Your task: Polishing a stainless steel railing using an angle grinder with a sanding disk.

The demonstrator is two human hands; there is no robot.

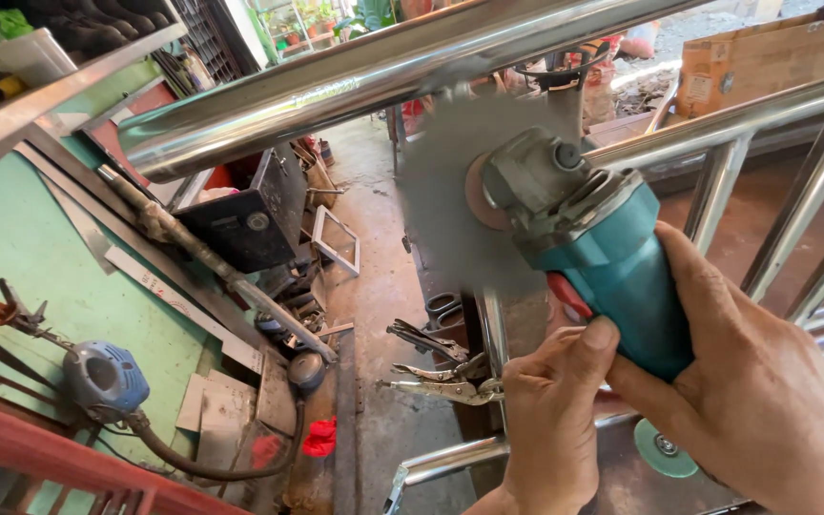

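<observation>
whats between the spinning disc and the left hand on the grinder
In the head view, the angle grinder itself: its grey gear head and teal body span from the blurred disc to the left hand.

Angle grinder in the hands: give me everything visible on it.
The angle grinder has a teal plastic body, a grey metal gear head and a red switch. Its disc is motion-blurred, apparently spinning, just under the shiny steel handrail tube. The right hand wraps the body; the left hand has its thumb by the switch.

Disc (460, 205): blurred; edge indistinct. Right hand (765, 401) and left hand (550, 429): cut off at frame bottom. Grinder (603, 257) rear: hidden by both hands.
</observation>
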